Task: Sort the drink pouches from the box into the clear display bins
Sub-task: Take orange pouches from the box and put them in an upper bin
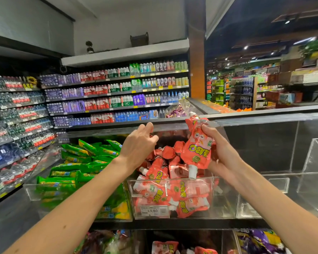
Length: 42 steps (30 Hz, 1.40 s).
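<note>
- My right hand (222, 149) grips a pink drink pouch (196, 147). The fingers are wrapped tight round its side so it cannot slip.
- The pouch hangs upside down. Its white cap (192, 171) points to 6 o'clock, right over the pile.
- There may be a second pouch tucked behind it at 12 o'clock. I cannot tell.
- Under the pouch sits the clear bin (214, 197) full of the same pink pouches. I think I hold it here because pink goes with pink.
- My left hand (138, 143) hovers over the pile at 9 o'clock from the pouch. Its fingers are loosely bent and I see nothing in it. I think it is ready to push pouches aside and make room.
- The green pouches (81, 162) fill the next bin at 9 o'clock. The colors stay apart.
- An empty bin (264, 202) waits at 3 o'clock.
- A price tag (154, 210) sticks on the front of the pink bin.
- I cannot see the box clearly.
</note>
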### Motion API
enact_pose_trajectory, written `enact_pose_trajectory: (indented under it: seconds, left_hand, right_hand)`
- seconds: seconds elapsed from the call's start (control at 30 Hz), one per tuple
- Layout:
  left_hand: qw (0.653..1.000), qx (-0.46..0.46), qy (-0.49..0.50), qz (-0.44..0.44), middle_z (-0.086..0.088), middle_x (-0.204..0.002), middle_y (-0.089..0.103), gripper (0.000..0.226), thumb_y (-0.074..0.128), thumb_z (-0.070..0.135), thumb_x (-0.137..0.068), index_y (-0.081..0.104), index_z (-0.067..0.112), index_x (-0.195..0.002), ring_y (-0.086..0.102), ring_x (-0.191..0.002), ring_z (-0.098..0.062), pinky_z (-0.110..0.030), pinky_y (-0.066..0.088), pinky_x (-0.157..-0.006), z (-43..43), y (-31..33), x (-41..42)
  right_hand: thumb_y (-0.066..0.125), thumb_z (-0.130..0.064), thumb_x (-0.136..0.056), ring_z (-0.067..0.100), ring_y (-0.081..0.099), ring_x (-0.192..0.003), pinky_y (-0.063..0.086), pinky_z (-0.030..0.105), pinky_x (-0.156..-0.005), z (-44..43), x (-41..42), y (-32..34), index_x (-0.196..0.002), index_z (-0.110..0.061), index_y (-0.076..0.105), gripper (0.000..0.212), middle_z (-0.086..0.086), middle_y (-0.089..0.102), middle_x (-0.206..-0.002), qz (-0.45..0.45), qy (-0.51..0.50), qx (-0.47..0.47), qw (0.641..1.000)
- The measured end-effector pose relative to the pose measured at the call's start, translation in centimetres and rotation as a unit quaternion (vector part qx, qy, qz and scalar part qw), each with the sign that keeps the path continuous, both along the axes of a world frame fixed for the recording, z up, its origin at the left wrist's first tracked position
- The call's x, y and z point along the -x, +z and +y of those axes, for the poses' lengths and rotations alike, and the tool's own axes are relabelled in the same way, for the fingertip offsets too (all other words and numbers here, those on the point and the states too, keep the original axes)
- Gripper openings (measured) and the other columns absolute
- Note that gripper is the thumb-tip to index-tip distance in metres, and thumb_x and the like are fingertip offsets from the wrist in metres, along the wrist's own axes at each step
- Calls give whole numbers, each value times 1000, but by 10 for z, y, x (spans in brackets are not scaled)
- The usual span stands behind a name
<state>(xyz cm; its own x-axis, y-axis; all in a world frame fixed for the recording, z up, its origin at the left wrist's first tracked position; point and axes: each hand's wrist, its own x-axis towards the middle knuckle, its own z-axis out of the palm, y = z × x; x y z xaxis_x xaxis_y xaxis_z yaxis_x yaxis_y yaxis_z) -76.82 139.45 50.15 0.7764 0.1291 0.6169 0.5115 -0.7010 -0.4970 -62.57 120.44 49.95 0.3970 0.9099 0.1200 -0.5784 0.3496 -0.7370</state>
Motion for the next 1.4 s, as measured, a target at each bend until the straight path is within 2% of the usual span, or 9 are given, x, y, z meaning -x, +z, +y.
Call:
enact_pose_trajectory:
  seconds: [0.17, 0.27, 0.43, 0.67, 0.8, 0.9, 1.1, 1.27, 1.4]
  left_hand:
    - [994, 105, 13, 4, -11, -110, 48, 43, 42, 41, -99, 58, 10, -124, 52, -95, -25, -38, 48, -82, 15, -13, 0]
    - [994, 99, 37, -14, -11, -117, 59, 48, 42, 29, -100, 39, 9, -144, 59, -105, -27, -40, 43, -89, 18, -12, 4]
    - [989, 130, 33, -61, -6, -99, 71, 26, 65, 35, -92, 58, 14, -107, 58, -99, -28, -40, 45, -84, 17, -9, 8]
    - [982, 171, 14, -76, 0, -121, 62, 29, 53, 38, -99, 68, 21, -117, 48, -117, -20, -36, 38, -97, 8, -2, 16]
    - [857, 439, -169, -207, 6, -94, 69, 22, 63, 40, -94, 70, 24, -107, 64, -81, -10, -31, 52, -78, -30, 9, 18]
    - [788, 566, -194, -144, 11, -99, 70, 48, 73, 52, -82, 59, 34, -124, 68, -80, -3, -26, 54, -76, -56, 13, 12]
    - [789, 579, -183, -91, 10, -102, 69, 75, 86, 30, -75, 50, 31, -140, 70, -84, -7, -36, 59, -85, -60, 20, 17]
    - [784, 563, -201, -165, 5, -99, 70, 53, 71, 22, -66, 63, 32, -118, 74, -77, -19, -45, 62, -72, -50, 49, 48]
    - [844, 427, -199, -256, 10, -89, 66, 41, 78, 23, -66, 62, 32, -103, 64, -75, -3, -28, 57, -74, -44, 69, 61]
  right_hand:
    - [66, -26, -77, 25, 74, -70, 61, 45, -69, -2, 1, -3, -99, -7, 67, 28, 14, 75, -84, -22, 10, 20, 999]
    - [68, -25, -74, 27, 74, -76, 59, 48, -76, -1, 0, -5, -106, -7, 67, 37, 17, 75, -93, -31, 5, 37, 999]
    - [70, -23, -76, 29, 73, -82, 62, 44, -70, 5, 6, -5, -121, -7, 64, 48, 20, 71, -113, -53, -17, 62, 997]
    - [72, -21, -82, 30, 74, -80, 61, 41, -62, 13, 14, -3, -111, -8, 67, 32, 21, 72, -109, -108, -42, 85, 990]
    - [73, -20, -85, 33, 74, -89, 61, 40, -66, 16, 17, -3, -115, -9, 67, 33, 18, 75, -103, -171, -81, 94, 978]
    - [74, -17, -83, 34, 73, -89, 62, 42, -70, 18, 23, -2, -116, -9, 68, 34, 17, 75, -99, -221, -93, 100, 966]
    - [66, -38, -88, 22, 68, -69, 62, 39, -70, 15, 25, 2, -112, -3, 67, 43, 12, 73, -78, -289, -27, 121, 949]
    - [55, 3, -92, 23, 68, -72, 57, 30, -49, 1, -1, 11, -111, 4, 61, 20, 19, 69, -89, -298, -7, 134, 945]
    - [60, -12, -86, 20, 68, -68, 49, 44, -53, -11, -24, 22, -110, -9, 62, 24, 17, 73, -87, -522, -95, 186, 827]
